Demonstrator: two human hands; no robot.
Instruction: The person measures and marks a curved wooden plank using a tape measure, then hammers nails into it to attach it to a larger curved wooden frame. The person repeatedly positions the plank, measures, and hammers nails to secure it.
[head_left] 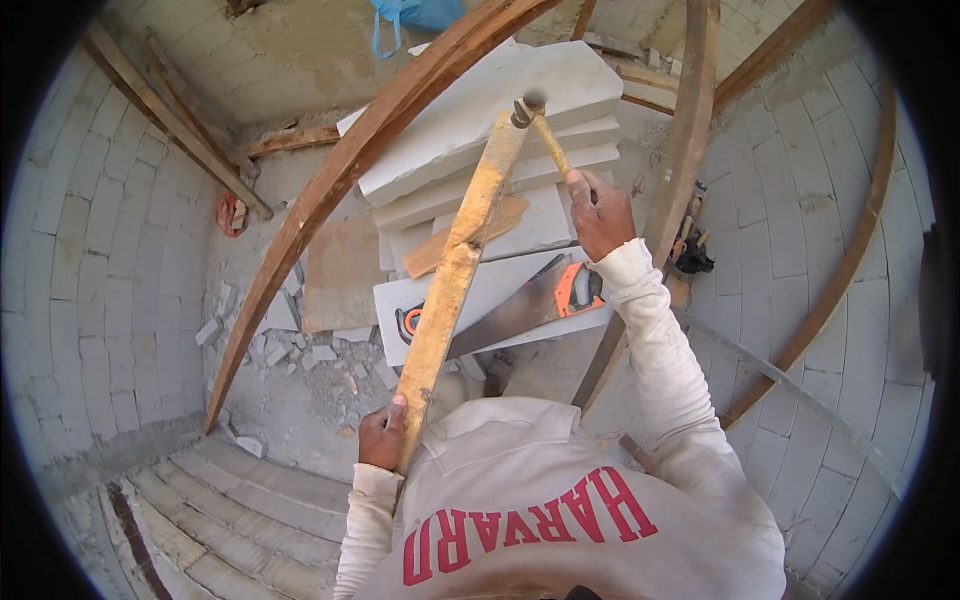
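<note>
From my end, the left hand (381, 437) has its fingers wrapped round the lower end of a long wooden plank (458, 272), which slants up across a stack of pale blocks (430, 165). The right hand (600, 217) grips a hammer (552, 146), its head at the plank's upper end — touching or just above, I can't quite tell. An orange-handled saw (515, 316) lies on a white slab (500, 281) — beside the plank.
</note>
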